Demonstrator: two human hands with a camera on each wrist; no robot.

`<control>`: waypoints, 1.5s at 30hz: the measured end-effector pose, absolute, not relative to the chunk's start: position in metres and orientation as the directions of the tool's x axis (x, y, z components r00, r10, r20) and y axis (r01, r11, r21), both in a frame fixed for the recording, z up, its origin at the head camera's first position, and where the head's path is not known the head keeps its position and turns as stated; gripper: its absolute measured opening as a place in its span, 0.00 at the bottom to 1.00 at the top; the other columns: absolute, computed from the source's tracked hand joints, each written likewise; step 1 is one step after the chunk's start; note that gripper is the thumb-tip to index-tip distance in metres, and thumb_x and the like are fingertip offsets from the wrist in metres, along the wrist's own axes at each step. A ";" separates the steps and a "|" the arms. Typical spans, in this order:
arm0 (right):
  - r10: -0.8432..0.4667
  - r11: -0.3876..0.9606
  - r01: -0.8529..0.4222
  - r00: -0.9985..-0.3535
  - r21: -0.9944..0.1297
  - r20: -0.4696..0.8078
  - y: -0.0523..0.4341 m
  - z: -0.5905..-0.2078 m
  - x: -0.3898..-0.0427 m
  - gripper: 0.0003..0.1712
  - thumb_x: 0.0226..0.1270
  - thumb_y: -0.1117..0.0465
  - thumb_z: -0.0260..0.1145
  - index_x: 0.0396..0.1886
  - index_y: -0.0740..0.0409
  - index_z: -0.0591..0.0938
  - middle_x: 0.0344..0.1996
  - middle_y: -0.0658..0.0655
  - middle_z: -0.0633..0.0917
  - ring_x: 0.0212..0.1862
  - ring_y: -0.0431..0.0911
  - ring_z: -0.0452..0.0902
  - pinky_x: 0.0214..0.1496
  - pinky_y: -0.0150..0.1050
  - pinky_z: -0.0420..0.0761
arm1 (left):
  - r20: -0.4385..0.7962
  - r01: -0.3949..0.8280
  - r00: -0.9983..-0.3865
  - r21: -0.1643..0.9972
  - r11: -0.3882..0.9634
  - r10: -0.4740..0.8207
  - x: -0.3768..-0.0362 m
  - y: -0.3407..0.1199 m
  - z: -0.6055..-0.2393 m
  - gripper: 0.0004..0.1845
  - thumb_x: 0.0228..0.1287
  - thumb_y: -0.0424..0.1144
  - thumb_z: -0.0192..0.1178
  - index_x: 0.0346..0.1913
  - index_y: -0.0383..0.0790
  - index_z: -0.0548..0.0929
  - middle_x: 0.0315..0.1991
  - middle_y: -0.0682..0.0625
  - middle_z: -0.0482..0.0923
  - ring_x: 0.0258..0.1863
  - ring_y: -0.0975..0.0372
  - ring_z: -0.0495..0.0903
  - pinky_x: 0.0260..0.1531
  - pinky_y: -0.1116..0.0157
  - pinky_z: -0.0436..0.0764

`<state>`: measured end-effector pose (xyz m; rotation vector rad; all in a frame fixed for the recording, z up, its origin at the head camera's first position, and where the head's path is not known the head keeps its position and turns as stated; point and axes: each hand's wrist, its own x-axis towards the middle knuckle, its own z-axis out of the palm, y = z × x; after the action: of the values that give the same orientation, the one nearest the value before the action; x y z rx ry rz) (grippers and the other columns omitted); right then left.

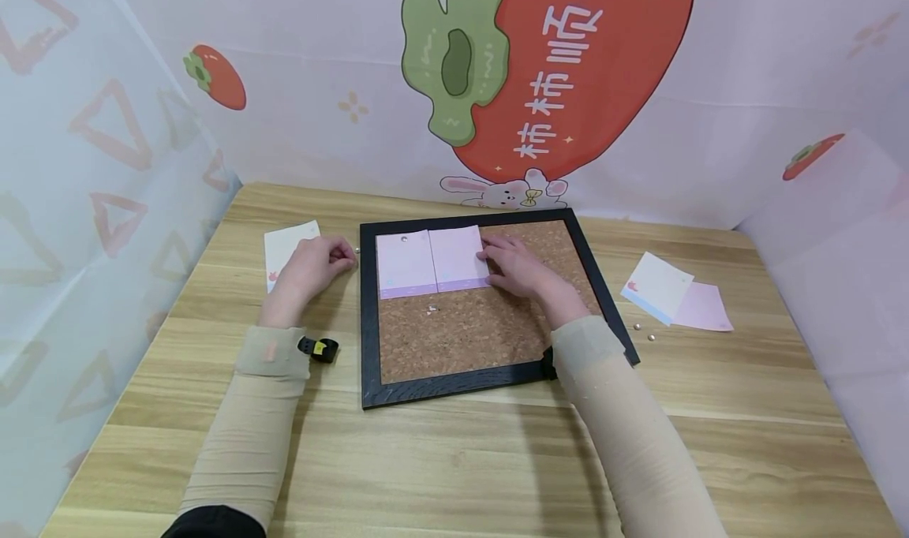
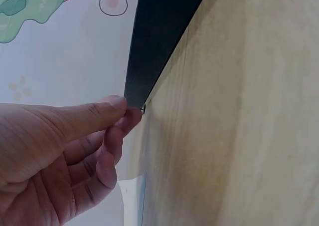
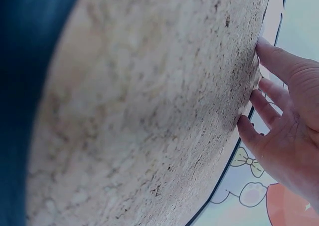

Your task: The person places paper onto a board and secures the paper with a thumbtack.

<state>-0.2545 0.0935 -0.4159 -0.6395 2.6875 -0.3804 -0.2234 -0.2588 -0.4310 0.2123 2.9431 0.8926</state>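
Note:
My right hand (image 1: 514, 266) rests with spread, fairly straight fingers on the right edge of a pink-and-purple paper note (image 1: 458, 255) on the cork board (image 1: 461, 337). In the right wrist view its fingertips (image 3: 244, 121) press near the board's surface. A matching note (image 1: 405, 266) lies directly to the left, with a round silver thumbtack (image 1: 404, 239) near its top. My left hand (image 1: 312, 266) is just left of the board's black frame (image 1: 370, 325), fingers loosely bent. Its thumb and index fingertips come close to a small thumbtack (image 1: 357, 251) on the table beside the frame.
Partly under the left hand lies a white note (image 1: 287, 246). Right of the board, a white note with a blue strip (image 1: 656, 285) overlaps a pink note (image 1: 703, 308), with two thumbtacks (image 1: 651, 338) nearby. Small shiny pieces (image 1: 432, 310) sit on the cork. Printed cloth surrounds the table.

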 end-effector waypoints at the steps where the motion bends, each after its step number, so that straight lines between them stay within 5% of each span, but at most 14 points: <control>1: -0.476 0.862 -0.381 -0.836 -0.334 -0.273 0.093 -0.416 -0.254 0.30 0.69 0.60 0.67 0.70 0.53 0.73 0.80 0.56 0.57 0.81 0.55 0.46 0.81 0.57 0.52 | -0.018 0.112 -0.989 0.561 0.820 0.148 -0.223 -0.259 -0.431 0.03 0.69 0.34 0.62 0.40 0.38 0.84 0.41 0.40 0.86 0.44 0.49 0.83 0.52 0.50 0.78; 8: -0.479 0.858 -0.383 -0.836 -0.342 -0.266 0.094 -0.416 -0.254 0.30 0.69 0.61 0.67 0.70 0.53 0.73 0.80 0.55 0.58 0.81 0.55 0.48 0.81 0.56 0.54 | -0.005 0.124 -0.987 0.598 0.792 0.159 -0.224 -0.258 -0.429 0.07 0.68 0.35 0.63 0.46 0.37 0.83 0.44 0.38 0.87 0.46 0.48 0.86 0.54 0.49 0.80; 26: -0.473 0.869 -0.382 -0.829 -0.316 -0.298 0.089 -0.416 -0.255 0.30 0.71 0.62 0.65 0.72 0.53 0.72 0.79 0.53 0.61 0.80 0.54 0.49 0.80 0.55 0.57 | 0.024 0.119 -0.991 0.566 0.815 0.128 -0.219 -0.255 -0.421 0.12 0.63 0.49 0.68 0.36 0.42 0.90 0.34 0.45 0.90 0.36 0.54 0.86 0.42 0.55 0.78; 45: -0.486 0.859 -0.389 -0.823 -0.332 -0.294 0.092 -0.416 -0.254 0.30 0.71 0.61 0.64 0.72 0.53 0.72 0.79 0.53 0.61 0.81 0.54 0.48 0.80 0.54 0.56 | 0.052 0.162 -0.985 0.588 0.793 0.163 -0.220 -0.247 -0.420 0.10 0.67 0.47 0.65 0.35 0.44 0.86 0.33 0.48 0.89 0.34 0.56 0.87 0.38 0.60 0.78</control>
<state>-0.2544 0.0919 -0.4163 -0.6506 2.6622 -0.3655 -0.2196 -0.2467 -0.4202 0.2696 2.9735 0.9746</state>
